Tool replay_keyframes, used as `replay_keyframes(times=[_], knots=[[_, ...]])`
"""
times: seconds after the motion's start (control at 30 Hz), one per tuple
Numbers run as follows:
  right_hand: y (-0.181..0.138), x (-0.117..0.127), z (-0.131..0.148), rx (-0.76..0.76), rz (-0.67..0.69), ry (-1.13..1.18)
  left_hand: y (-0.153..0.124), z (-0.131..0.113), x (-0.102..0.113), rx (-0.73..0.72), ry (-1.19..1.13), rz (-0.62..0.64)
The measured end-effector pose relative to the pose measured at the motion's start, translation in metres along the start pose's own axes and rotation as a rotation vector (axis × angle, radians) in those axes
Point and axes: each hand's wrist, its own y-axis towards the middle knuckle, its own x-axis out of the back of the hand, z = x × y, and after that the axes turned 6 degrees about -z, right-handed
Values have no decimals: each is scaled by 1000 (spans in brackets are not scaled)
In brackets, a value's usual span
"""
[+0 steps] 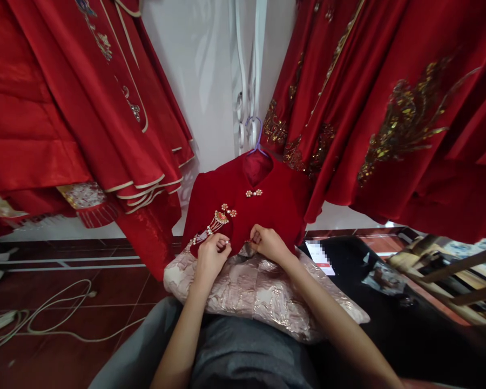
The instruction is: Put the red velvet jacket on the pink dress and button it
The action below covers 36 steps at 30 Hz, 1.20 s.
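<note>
Two hands, one garment.

1. Red jacket (283, 200): hangs from a purple hanger hook (256, 135) at 12 o'clock from the hands. Its lower front rests on pink brocade fabric (259, 292) spread across the lap.
2. Left hand (213, 254): fingers drawn narrow, pinching the jacket's front edge at the foot of the beaded tassel ornament (216, 221).
3. Right hand (269, 243): just at 3 o'clock of the left, fingers likewise closed tight on the same edge. Whether a fastener sits between the fingertips is too small to tell.
4. Pearl clasp (254, 193): at the collar, 12 o'clock of the right hand.
5. Surroundings: red embroidered gowns at 10 o'clock (65, 108) and 2 o'clock (389, 108); white cable (56, 308) on the floor at 8 o'clock.

Risks, as judged:
- A downward tug on the edge could slip the jacket off its hook.
- The tassel's bead strands lie against the left fingers, so a snag there might break a strand or scatter beads.
- Uneven pulling between the two pinches could pucker the front edge.
- The brocade could slide off the lap toward 6 o'clock.
</note>
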Motion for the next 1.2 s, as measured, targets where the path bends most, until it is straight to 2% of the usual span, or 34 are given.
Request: replay_keyframes(times=[0.13,0.23,0.43,0.6,0.83,0.93,1.1,1.2], knots=[[3,2,5,25,70,365,-2,1,-4,182,-194,7],[1,-4,15,43,43,442,-2,4,-9,254,-296,1],[-2,-20,28,-9,-64,389,-3,2,-13,321,-405,-28],[-2,-25,27,38,-69,376,-3,4,-13,291,-365,-37],[-2,-34,24,92,-139,246,1,13,-12,213,-303,41],[0,-21,25,82,-123,181,6,15,-7,158,-246,18],[5,21,32,52,-243,206,15,10,15,52,-90,-242],[6,36,35,35,-288,224,16,5,20,3,-26,-219]])
